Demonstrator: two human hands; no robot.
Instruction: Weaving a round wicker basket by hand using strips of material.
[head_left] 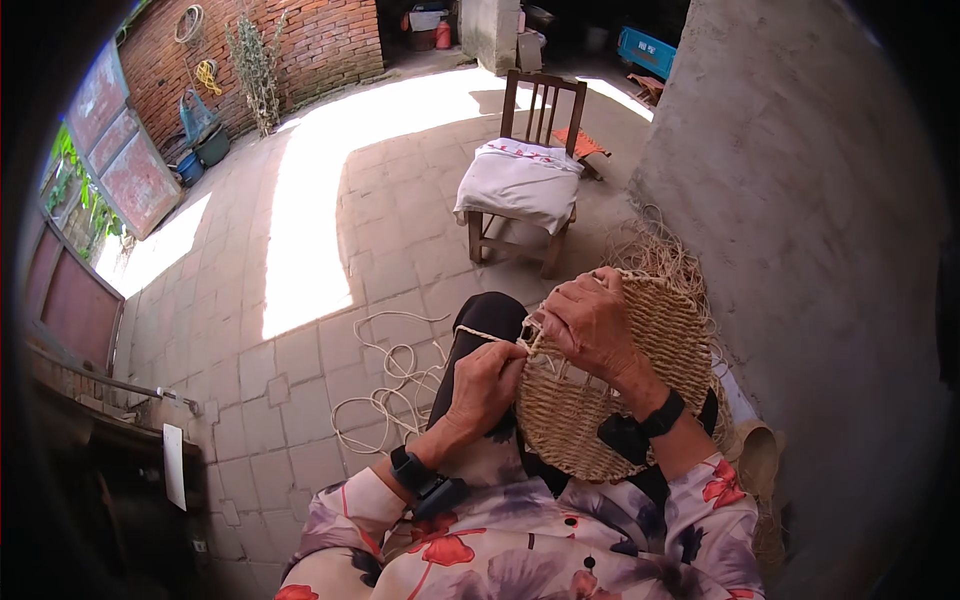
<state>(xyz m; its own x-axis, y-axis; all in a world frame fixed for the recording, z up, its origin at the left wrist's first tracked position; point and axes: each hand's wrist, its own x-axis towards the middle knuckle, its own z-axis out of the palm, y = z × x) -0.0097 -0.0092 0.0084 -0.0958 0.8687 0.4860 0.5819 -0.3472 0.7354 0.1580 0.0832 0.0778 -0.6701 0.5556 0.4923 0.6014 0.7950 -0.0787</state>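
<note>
A round, tan woven straw piece (655, 335) rests on my lap, tilted toward me; whether it is a flat mat or a basket I cannot tell. My right hand (592, 325) is closed over its upper left rim, fingers bent over the edge. Close by at that rim, my left hand (485, 388) pinches a pale twisted straw cord (480, 332). Part of this cord sticks out leftward above the left hand, over my dark trouser knee. Gaps between strands show along the left edge of the weave. The fingertips of both hands are partly hidden.
Loose cord (400, 378) lies in loops on the paved floor to the left. A tangled heap of strands (655, 245) sits behind the weave by the grey wall (800, 250). Ahead stands a wooden chair (530, 180) with a white cloth, an orange-topped stool (582, 143) behind it.
</note>
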